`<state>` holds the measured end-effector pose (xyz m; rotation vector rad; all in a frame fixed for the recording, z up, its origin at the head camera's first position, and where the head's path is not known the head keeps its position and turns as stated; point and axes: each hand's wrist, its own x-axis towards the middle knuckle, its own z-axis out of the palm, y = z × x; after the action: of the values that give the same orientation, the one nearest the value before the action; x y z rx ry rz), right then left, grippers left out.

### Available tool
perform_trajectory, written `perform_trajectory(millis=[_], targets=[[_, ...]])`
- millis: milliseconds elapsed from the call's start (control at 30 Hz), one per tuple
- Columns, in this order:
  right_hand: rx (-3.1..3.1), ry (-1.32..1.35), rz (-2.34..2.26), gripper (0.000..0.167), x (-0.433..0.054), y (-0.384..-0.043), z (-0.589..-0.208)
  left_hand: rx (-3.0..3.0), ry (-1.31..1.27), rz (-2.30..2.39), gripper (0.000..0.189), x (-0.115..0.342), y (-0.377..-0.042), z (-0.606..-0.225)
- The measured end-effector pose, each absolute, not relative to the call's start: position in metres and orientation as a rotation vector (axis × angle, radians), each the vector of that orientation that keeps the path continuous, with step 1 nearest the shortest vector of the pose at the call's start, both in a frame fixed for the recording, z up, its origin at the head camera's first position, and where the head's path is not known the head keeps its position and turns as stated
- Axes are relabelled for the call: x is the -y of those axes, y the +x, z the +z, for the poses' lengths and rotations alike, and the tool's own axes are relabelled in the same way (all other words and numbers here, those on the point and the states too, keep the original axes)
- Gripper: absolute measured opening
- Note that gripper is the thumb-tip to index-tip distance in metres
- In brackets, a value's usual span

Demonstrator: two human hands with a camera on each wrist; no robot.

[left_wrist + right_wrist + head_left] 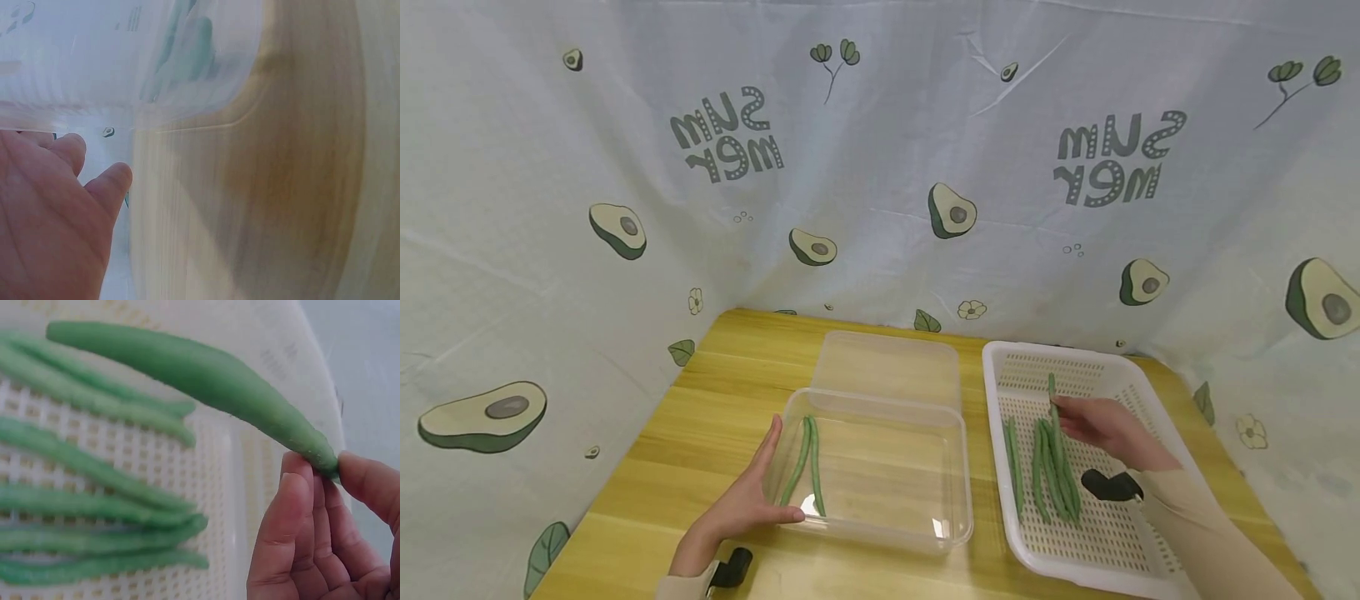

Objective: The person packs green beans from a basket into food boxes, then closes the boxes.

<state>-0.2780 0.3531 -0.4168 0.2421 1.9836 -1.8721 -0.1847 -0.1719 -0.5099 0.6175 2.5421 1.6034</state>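
Note:
My right hand (pixel 1105 427) pinches one end of a green bean (pixel 206 372) between thumb and fingers, above the white slotted basket (pixel 997 433). Several more green beans (pixel 94 509) lie in that basket, some grouped in the middle and some along its left wall. My left hand (pixel 741 500) is at the left front corner of a clear plastic container (pixel 966 475). Its thumb lies by the front rim and its fingers extend along the left side. Inside the container, two green beans (pixel 815 467) lie side by side near the left wall.
A flat translucent lid (pixel 887 367) lies behind the container on the wooden table (pixel 677 442). The basket stands to the container's right with a narrow gap between them. A printed cloth (pixel 880 167) hangs behind and around the table.

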Motion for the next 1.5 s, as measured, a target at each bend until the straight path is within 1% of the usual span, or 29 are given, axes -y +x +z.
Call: perform_trajectory(millis=[300, 467, 833, 1267, 1433, 1500], targets=[[-1.907, 0.249, -1.939, 0.012, -0.312, -0.286, -0.397, -2.543, 0.609, 1.605, 0.129, 0.173, -0.183, -0.511], [-1.854, 0.248, -1.976, 0.011, -0.284, -0.293, -0.392, -2.540, 0.602, 1.607, 0.129, 0.173, -0.182, -0.511], [-1.789, 0.196, -1.992, 0.013, -0.216, -0.307, -0.399, -2.546, 0.602, 1.603, 0.129, 0.173, -0.182, -0.512], [-1.750, 0.092, -1.915, 0.030, -0.143, -0.309, -0.410, -2.542, 0.662, 1.602, 0.128, 0.172, -0.187, -0.511], [-1.752, 0.047, -1.867, 0.025, -0.121, -0.306, -0.417, -2.544, 0.658, 1.601, 0.129, 0.173, -0.188, -0.512], [-1.749, 0.043, -1.856, 0.026, -0.113, -0.305, -0.421, -2.540, 0.653, 1.605, 0.129, 0.173, -0.188, -0.512]])
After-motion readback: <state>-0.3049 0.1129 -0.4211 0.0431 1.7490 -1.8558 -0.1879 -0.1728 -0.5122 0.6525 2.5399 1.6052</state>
